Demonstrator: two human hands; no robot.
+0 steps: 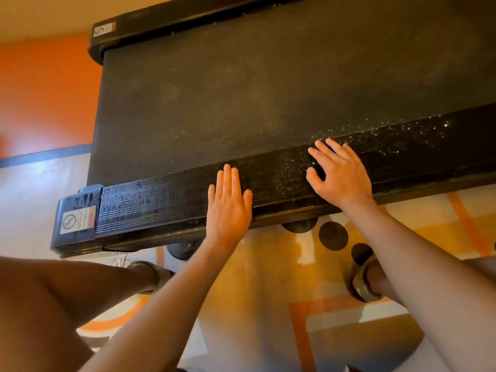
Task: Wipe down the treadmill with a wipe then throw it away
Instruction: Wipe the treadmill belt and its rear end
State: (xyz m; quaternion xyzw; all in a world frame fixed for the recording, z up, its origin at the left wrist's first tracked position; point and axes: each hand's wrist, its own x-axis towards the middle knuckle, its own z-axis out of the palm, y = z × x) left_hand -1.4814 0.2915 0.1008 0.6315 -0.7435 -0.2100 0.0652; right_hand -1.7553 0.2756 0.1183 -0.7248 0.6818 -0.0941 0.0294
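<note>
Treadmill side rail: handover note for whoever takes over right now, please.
Left hand flat on the treadmill's side rail, fingers straight, holding nothing. Right hand spread on the rail further right. No wipe shows; one may be hidden under a palm. Rail left of the hands looks wet and streaked; white specks lie to the right. To do: speckled stretch, dusty belt, then bin the wipe.

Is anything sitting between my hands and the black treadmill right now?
Nothing visible. The left hand and right hand both lie flat on the black treadmill's ribbed side rail. No wipe shows at either hand, though the palms hide whatever is beneath.
</note>
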